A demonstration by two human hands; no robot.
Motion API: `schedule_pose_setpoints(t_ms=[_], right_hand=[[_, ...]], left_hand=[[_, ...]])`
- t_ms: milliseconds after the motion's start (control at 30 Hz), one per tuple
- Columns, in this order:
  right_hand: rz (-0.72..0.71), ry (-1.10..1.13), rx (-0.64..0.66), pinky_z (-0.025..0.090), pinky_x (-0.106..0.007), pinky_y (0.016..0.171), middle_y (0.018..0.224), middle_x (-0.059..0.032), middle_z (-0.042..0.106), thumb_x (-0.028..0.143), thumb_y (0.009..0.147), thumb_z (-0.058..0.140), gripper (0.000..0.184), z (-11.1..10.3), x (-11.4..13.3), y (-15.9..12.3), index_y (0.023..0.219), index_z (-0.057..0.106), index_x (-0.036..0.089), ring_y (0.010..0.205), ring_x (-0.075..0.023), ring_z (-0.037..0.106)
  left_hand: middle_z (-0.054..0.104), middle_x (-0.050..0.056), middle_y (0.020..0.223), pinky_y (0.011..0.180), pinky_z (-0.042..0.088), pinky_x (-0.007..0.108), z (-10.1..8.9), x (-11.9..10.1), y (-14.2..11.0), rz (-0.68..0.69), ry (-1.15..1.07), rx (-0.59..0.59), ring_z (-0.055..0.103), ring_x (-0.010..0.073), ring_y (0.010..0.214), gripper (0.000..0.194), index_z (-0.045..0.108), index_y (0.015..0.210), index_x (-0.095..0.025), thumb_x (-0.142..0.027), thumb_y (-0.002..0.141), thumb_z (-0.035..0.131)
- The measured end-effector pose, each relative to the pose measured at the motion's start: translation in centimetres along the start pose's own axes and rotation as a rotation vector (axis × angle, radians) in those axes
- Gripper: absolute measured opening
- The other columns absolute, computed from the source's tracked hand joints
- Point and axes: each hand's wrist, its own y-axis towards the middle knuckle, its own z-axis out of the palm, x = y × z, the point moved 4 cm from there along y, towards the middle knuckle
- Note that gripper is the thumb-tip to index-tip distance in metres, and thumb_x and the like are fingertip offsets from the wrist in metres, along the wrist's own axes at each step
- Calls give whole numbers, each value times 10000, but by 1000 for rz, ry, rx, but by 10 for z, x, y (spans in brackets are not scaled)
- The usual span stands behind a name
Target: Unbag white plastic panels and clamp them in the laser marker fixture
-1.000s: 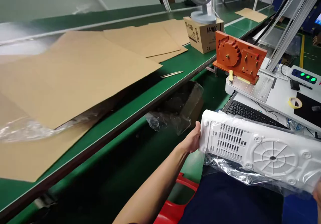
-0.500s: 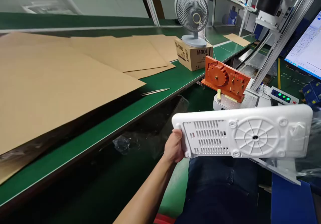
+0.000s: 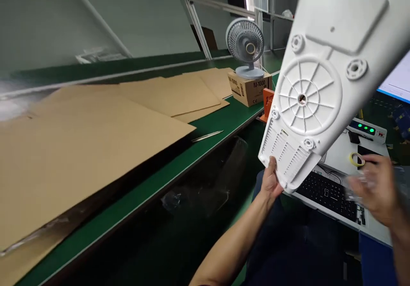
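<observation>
A long white plastic housing (image 3: 341, 102) with vent slots, a ribbed round section and several screw bosses is tilted up at the right. My left hand (image 3: 271, 181) grips its lower end, thumb over the slotted face. Lower right, my right hand (image 3: 381, 192) is smeared by motion over a black keyboard (image 3: 326, 194). Crumpled clear plastic film (image 3: 357, 185) shows at its fingers, which look closed on it. A yellow tape roll (image 3: 356, 160) appears just beyond that hand.
Brown cardboard sheets (image 3: 96, 149) cover much of the green bench (image 3: 144, 192). Tweezers (image 3: 207, 136) lie near its edge. A grey fan (image 3: 246, 44) stands on a cardboard box (image 3: 251, 91). An orange fixture (image 3: 267, 102) is partly hidden behind the housing. A monitor (image 3: 395, 78) stands at right.
The housing has swung from level to steeply upright and come closer, still in my left hand. My right hand has come into view. Clear film seen on the housing's end earlier no longer shows there.
</observation>
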Motion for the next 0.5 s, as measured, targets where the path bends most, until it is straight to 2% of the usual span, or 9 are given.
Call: schedule_pose_setpoints(t_ms=[33,100,167,233,300,367,433,500], right_hand=[[-43,6,43,623,-348,734,1091,-74,709,780,863,884,833,18,8,6,1432,619,232,890,-254,732],[-150,25,47,624,-404,854,1187,-100,713,797,816,901,816,52,26,18,1346,661,225,1054,-311,729],[-210,92,-87,612,-400,843,1112,-89,733,702,885,884,582,74,42,27,1157,707,218,1009,-299,732],[-234,146,-238,587,-355,745,959,-54,732,543,947,864,361,82,52,30,979,706,221,853,-251,719],[-285,135,-341,531,-311,652,826,-17,687,400,968,839,277,76,57,29,843,667,223,716,-199,662],[-372,58,-389,479,-288,611,756,9,631,301,965,822,286,58,57,27,776,622,222,660,-166,611],[-464,-62,-401,465,-283,614,762,17,627,238,954,802,239,32,48,27,790,630,216,664,-154,608],[-573,-222,-373,472,-286,625,810,14,663,204,935,791,167,5,34,27,831,661,208,679,-151,627]], left_hand=[[568,86,1700,1285,500,594,9,6,4,-6,-18,16,506,417,1591,938,459,1715,-358,-735,920,783],[523,94,1735,1301,479,602,27,18,10,-23,-45,45,467,427,1616,937,465,1715,-336,-748,928,763],[510,122,1740,1315,460,601,43,30,11,-59,-48,84,432,434,1637,952,482,1705,-306,-784,924,742],[512,161,1729,1332,438,583,53,43,9,-118,-28,128,416,433,1646,1003,489,1692,-281,-814,888,765],[524,200,1704,1351,411,558,54,49,8,-152,13,141,450,423,1628,1075,441,1696,-279,-758,833,867],[546,215,1661,1361,392,539,45,42,10,-115,90,85,525,400,1581,1182,328,1714,-316,-579,778,1000],[556,198,1620,1355,395,541,32,16,13,-2,215,-16,578,379,1539,1255,268,1692,-373,-393,724,1066],[532,165,1614,1334,421,566,25,-27,16,189,373,-78,574,373,1540,1214,308,1638,-425,-333,702,1077]])
